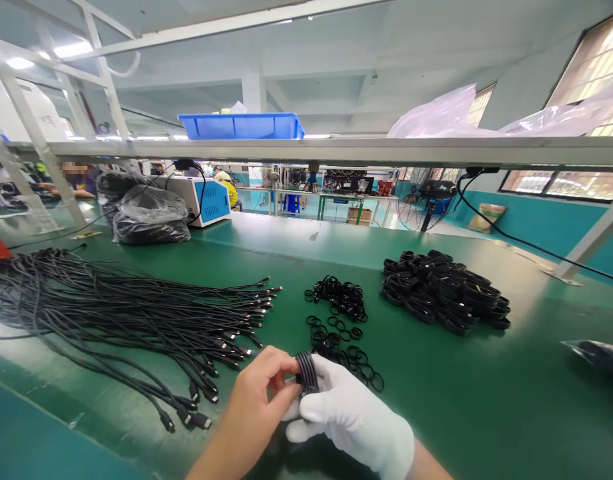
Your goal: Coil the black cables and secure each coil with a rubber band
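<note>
A coiled black cable [307, 372] is held between my two hands above the front of the green table. My bare left hand [266, 393] pinches the coil's left side with thumb and fingers. On the other side, my right hand [343, 410], in a white glove, is closed around the coil. Just beyond the hands lie loose black rings [336, 347], with a denser pile of rings [340, 297] behind them. To the left, many straight black cables [151, 313] are spread out, their connectors pointing right.
Coiled cables [443, 290] are heaped at the right. A plastic bag of black items [151, 213] and a blue-white machine [206, 199] stand at the back left. Overhead, a shelf [336, 150] carries a blue bin [241, 127]. A clear bag [599, 357] lies at the right edge.
</note>
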The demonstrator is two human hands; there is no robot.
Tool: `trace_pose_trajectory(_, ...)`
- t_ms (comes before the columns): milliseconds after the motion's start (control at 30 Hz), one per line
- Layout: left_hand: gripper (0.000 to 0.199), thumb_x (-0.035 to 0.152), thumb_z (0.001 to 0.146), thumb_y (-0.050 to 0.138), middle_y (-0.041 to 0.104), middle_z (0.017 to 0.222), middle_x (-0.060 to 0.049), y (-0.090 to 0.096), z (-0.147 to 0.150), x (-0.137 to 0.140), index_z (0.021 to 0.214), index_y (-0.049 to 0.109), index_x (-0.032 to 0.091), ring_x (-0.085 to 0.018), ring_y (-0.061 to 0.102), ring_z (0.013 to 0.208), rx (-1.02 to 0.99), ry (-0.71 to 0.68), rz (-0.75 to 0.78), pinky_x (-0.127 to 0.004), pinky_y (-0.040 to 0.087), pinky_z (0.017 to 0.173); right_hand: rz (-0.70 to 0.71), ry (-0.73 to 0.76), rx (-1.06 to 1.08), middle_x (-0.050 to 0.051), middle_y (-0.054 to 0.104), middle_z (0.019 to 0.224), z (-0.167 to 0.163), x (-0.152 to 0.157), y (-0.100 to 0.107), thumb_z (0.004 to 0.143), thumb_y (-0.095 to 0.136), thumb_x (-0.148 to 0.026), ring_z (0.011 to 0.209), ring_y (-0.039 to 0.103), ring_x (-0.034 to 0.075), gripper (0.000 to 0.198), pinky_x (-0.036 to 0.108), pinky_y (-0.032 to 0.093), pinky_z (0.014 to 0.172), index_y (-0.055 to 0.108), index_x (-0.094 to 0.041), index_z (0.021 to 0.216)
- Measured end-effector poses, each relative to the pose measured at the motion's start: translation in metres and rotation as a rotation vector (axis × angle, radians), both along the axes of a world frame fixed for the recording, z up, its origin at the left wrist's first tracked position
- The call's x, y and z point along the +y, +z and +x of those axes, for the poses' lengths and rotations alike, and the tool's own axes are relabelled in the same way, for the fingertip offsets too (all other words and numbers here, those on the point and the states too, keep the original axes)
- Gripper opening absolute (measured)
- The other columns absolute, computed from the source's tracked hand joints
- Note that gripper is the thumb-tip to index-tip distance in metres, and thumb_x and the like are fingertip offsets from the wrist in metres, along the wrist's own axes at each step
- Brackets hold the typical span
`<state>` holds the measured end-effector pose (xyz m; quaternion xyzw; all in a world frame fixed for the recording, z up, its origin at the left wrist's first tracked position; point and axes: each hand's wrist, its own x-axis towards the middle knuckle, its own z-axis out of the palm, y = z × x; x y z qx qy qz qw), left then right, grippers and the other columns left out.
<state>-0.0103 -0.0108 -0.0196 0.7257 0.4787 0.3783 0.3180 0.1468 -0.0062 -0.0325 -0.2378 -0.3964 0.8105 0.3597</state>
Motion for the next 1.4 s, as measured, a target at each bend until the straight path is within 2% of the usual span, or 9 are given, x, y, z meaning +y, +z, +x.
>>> trace_pose_trajectory(133,0.013,0.012,0.079,0.052,0.051,0.082,0.001,-0.002,-0.001,0.000,0.071,0.058,0.020,-0.013,0.050,0.073,0.012,-0.034,-0.002,-0.023,0.038,0.069,-0.026,-0.032,0.022,0.007,0.059,0.092,0.001,-0.001,0.000,0.059,0.076,-0.018,0.080,0.062,0.017,0.050,0.029,0.052,0.068,0.053,-0.009,0.102)
trace_pose_trajectory(267,0.012,0.014,0.081,0.051,0.048,0.088,0.002,0.008,-0.013,-0.004,0.072,0.056,0.021,-0.014,0.051,0.086,0.107,-0.091,-0.104,-0.023,0.036,0.080,-0.070,-0.106,0.018,0.007,0.061,0.090,0.002,-0.001,-0.002,0.057,0.077,-0.018,0.073,0.064,0.017,0.059,0.030,0.052,0.066,0.048,-0.011,0.108)
trace_pose_trajectory(533,0.012,0.013,0.079,0.050,0.049,0.094,0.002,0.022,-0.020,-0.004,0.073,0.056,0.022,-0.014,0.050,0.089,0.190,-0.158,-0.188,-0.025,0.037,0.082,-0.041,-0.058,0.060,0.007,0.056,0.101,-0.002,-0.002,-0.002,0.056,0.078,-0.017,0.080,0.062,0.017,0.054,0.029,0.052,0.068,0.051,-0.012,0.102)
trace_pose_trajectory(633,0.013,0.012,0.077,0.052,0.050,0.090,0.002,0.019,-0.017,0.000,0.072,0.059,0.022,-0.015,0.051,0.085,0.124,-0.084,-0.143,-0.025,0.038,0.079,-0.035,-0.051,0.074,0.007,0.057,0.097,0.000,-0.002,-0.003,0.058,0.077,-0.017,0.084,0.062,0.018,0.052,0.030,0.051,0.070,0.052,-0.012,0.104)
trace_pose_trajectory(800,0.017,0.016,0.081,0.051,0.056,0.089,0.001,0.015,-0.015,0.003,0.090,0.062,0.025,-0.014,0.053,0.077,-0.013,0.082,-0.023,-0.027,0.042,0.074,-0.058,-0.090,0.074,0.010,0.053,0.111,0.002,-0.001,-0.003,0.061,0.076,-0.018,0.088,0.062,0.020,0.055,0.033,0.050,0.074,0.051,-0.014,0.109)
trace_pose_trajectory(967,0.037,0.005,0.076,0.049,0.056,0.104,0.001,0.010,-0.003,0.002,0.103,0.057,0.028,-0.013,0.055,0.081,0.086,0.028,0.146,-0.026,0.044,0.076,-0.006,-0.061,0.039,0.007,0.056,0.104,-0.003,-0.001,-0.005,0.060,0.076,-0.015,0.090,0.059,0.019,0.054,0.030,0.049,0.072,0.054,-0.015,0.109)
trace_pose_trajectory(1100,0.028,0.004,0.076,0.046,0.057,0.091,0.000,0.004,0.004,0.001,0.093,0.056,0.024,-0.014,0.056,0.076,0.103,0.088,0.245,-0.027,0.045,0.072,0.037,-0.117,-0.015,0.005,0.057,0.104,-0.004,-0.001,-0.003,0.055,0.074,-0.005,0.094,0.058,0.019,0.053,0.030,0.048,0.076,0.055,-0.017,0.104)
trace_pose_trajectory(1267,0.029,0.011,0.080,0.047,0.059,0.097,-0.002,0.011,-0.004,0.006,0.104,0.059,0.025,-0.016,0.056,0.080,-0.003,0.069,0.047,-0.030,0.045,0.075,-0.065,-0.004,0.058,0.007,0.055,0.103,0.002,-0.002,-0.001,0.057,0.076,-0.015,0.091,0.061,0.020,0.052,0.032,0.050,0.074,0.055,-0.015,0.104)
trace_pose_trajectory(1400,0.031,0.017,0.081,0.051,0.060,0.115,-0.003,0.017,-0.015,0.016,0.109,0.062,0.026,-0.021,0.051,0.106,-0.138,-0.149,-0.167,-0.033,0.038,0.092,-0.100,0.153,0.253,0.011,0.058,0.103,0.004,-0.003,-0.001,0.068,0.067,-0.027,0.090,0.061,0.021,0.045,0.036,0.050,0.078,0.057,-0.008,0.107)
